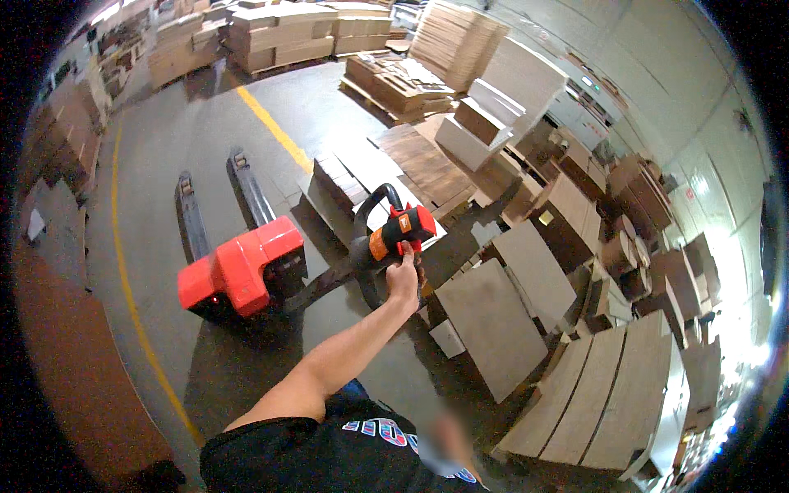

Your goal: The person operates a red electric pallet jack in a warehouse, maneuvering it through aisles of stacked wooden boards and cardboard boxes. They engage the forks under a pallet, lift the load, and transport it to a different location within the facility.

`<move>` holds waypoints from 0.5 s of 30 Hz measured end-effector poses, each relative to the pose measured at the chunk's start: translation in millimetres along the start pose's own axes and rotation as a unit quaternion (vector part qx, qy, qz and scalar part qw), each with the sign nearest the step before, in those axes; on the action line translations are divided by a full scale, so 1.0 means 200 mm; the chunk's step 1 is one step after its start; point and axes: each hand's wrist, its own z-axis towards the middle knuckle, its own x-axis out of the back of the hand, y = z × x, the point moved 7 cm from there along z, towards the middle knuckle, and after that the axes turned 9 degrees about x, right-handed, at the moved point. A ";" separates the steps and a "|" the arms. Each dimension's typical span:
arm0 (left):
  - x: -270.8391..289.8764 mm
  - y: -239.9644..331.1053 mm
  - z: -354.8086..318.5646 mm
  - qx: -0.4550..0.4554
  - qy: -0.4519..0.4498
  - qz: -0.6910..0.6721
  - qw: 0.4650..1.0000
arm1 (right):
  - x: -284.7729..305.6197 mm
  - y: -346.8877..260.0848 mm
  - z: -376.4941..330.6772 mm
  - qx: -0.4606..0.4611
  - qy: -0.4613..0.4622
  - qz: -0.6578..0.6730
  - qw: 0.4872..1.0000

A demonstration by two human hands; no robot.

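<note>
My left arm reaches forward, and my left hand (pixel 403 283) is closed round the side grip of a pallet jack's control handle (pixel 386 238). The thumb lies by the red controls on the black-and-orange handle head. A dark tiller joins the handle to the red pallet jack body (pixel 246 267) on the left. Its two black forks (pixel 194 220) point away from me, with nothing on them. Before my black shirt is a blurred skin-coloured patch (pixel 452 435) beside a grey area; whether it is my right hand cannot be made out.
Flat boards (pixel 493 320) and a brown slatted stack (pixel 588 394) stand close on the right. White panels (pixel 357 177) lie just beyond the handle. Tall board stacks (pixel 279 37) line the back. Yellow floor lines (pixel 136 304) run left of the jack, beside a brown surface (pixel 90 361).
</note>
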 end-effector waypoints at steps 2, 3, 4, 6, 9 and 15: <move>0.03 0.05 -0.01 -0.020 0.051 0.007 0.998 | -0.01 -0.16 0.02 0.005 -0.029 -0.033 0.999; 0.04 0.08 -0.04 -0.025 0.076 0.017 0.997 | -0.05 -0.25 0.03 0.038 -0.059 -0.068 0.995; 0.05 0.09 -0.08 -0.002 0.098 0.035 0.995 | -0.08 -0.37 0.05 0.071 -0.091 -0.104 0.988; 0.09 0.10 -0.11 -0.010 0.123 0.046 0.991 | -0.20 -0.57 0.04 0.129 -0.159 -0.169 0.964; 0.18 -0.03 0.04 -0.011 0.036 -0.016 0.999 | -0.43 -0.91 0.35 -0.032 -0.096 -0.065 0.993; 0.42 -0.08 -0.15 -0.015 0.074 0.109 0.991 | -1.65 -1.83 0.40 0.254 -0.226 -0.197 0.920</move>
